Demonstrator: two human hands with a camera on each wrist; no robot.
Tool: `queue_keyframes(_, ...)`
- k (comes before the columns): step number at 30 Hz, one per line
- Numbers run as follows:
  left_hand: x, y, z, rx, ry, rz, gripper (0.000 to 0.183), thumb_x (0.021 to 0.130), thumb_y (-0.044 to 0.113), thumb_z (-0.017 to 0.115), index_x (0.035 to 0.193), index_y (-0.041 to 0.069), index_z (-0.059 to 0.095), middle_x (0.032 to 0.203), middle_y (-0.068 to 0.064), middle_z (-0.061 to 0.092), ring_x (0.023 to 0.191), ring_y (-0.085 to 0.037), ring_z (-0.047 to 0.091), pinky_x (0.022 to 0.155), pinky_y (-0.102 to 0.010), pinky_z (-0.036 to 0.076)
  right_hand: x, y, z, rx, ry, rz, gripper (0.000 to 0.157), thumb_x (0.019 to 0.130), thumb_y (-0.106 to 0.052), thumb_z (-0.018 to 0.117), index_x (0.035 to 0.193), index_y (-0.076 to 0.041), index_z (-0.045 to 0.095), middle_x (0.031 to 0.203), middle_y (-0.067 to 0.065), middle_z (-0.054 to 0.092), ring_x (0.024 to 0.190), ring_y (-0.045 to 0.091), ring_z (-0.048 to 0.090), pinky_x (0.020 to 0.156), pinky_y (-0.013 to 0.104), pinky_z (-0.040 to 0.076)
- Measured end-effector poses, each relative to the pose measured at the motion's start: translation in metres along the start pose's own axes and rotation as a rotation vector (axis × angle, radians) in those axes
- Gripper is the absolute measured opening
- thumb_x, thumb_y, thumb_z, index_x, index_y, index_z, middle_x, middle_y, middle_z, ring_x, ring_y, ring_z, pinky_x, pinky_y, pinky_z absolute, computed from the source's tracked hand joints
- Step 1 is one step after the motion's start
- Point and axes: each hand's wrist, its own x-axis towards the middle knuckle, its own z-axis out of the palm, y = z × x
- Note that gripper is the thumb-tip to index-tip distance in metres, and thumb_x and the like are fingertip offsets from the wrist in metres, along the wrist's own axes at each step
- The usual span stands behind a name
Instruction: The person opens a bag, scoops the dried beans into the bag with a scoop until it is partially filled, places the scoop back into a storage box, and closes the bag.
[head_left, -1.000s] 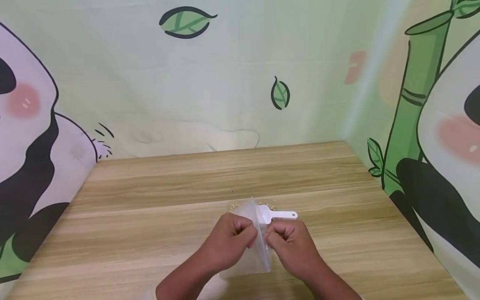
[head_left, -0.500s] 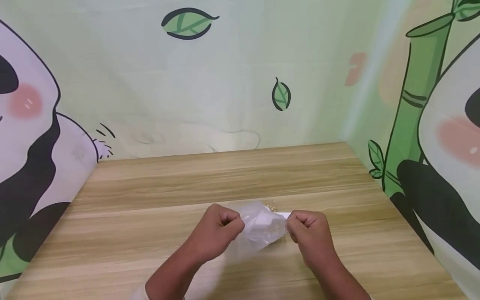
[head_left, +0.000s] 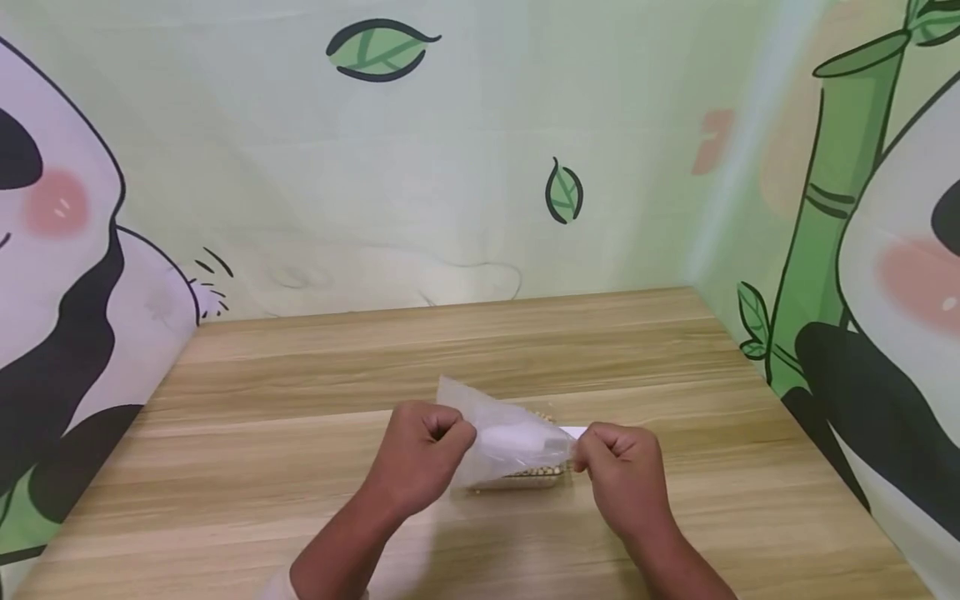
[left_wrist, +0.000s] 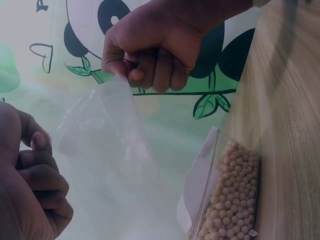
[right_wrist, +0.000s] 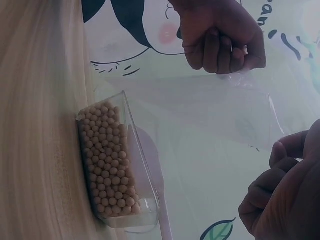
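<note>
Our left hand (head_left: 422,457) and right hand (head_left: 626,479) both have curled fingers, thumb and forefinger pinching a translucent plastic bag (head_left: 502,433) hung between them. We judge the work to be early: the bag is lifted and drawn out, but we cannot tell whether its mouth is parted, so opening it may be left to finish; no beans show inside. The bag slants between our fingers, thin, milky and creased, one corner poking up past the left fingers. Beneath it, apart from our fingers, a clear rectangular box (right_wrist: 132,220) holds plenty of pale round beans (right_wrist: 107,165), probably soybeans. A white scoop (left_wrist: 197,182) lies over them, untouched, its handle running out behind the right fingers. Under the box spreads a wood-grain table (head_left: 300,500); farthest from our fingers stands a panda-printed backdrop (head_left: 465,125).
</note>
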Motion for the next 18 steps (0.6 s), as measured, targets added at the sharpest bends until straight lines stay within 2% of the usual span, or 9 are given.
queue_keyframes(4,0.0002,-0.0005,0.0011,-0.017,0.028,0.023,0.04,0.087,-0.003,0.053,0.053,0.004,0.032,0.051,0.008,0.026,0.053,-0.004,0.02,0.051,-0.023,0.018,-0.0004,0.0014,-0.0005,0.008,-0.019,-0.003,0.026,0.081,0.009,0.061,0.055,0.002,0.06,0.048,-0.011,0.041,0.049,0.003,0.035,0.049,0.022,0.03)
queue_keyframes(10,-0.0017,-0.0008,0.0041,-0.065,-0.067,0.092,0.04,0.087,-0.004,0.052,0.054,0.002,0.033,0.051,0.009,0.026,0.051,0.0,0.018,0.049,-0.02,0.017,-0.002,0.0025,0.0021,0.022,-0.098,-0.037,0.027,0.079,0.011,0.06,0.056,-0.001,0.057,0.051,-0.011,0.04,0.051,0.002,0.036,0.049,0.02,0.029)
queue_keyframes(15,-0.0032,-0.0004,0.0054,-0.055,-0.095,0.167,0.038,0.085,-0.005,0.053,0.053,0.004,0.035,0.051,0.011,0.026,0.051,0.003,0.02,0.049,-0.019,0.018,-0.0038,0.005,0.0044,0.045,-0.211,-0.104,0.024,0.084,0.01,0.065,0.063,0.0,0.06,0.06,-0.014,0.054,0.057,0.0,0.045,0.054,0.022,0.04)
queue_keyframes(18,-0.003,-0.0004,0.0038,-0.051,-0.109,0.164,0.036,0.084,-0.005,0.052,0.052,0.004,0.037,0.051,0.012,0.027,0.051,0.003,0.022,0.049,-0.019,0.018,-0.0045,0.0056,0.0038,0.046,-0.286,-0.149,0.019,0.088,0.009,0.066,0.071,0.0,0.064,0.065,-0.014,0.059,0.059,-0.001,0.047,0.055,0.024,0.043)
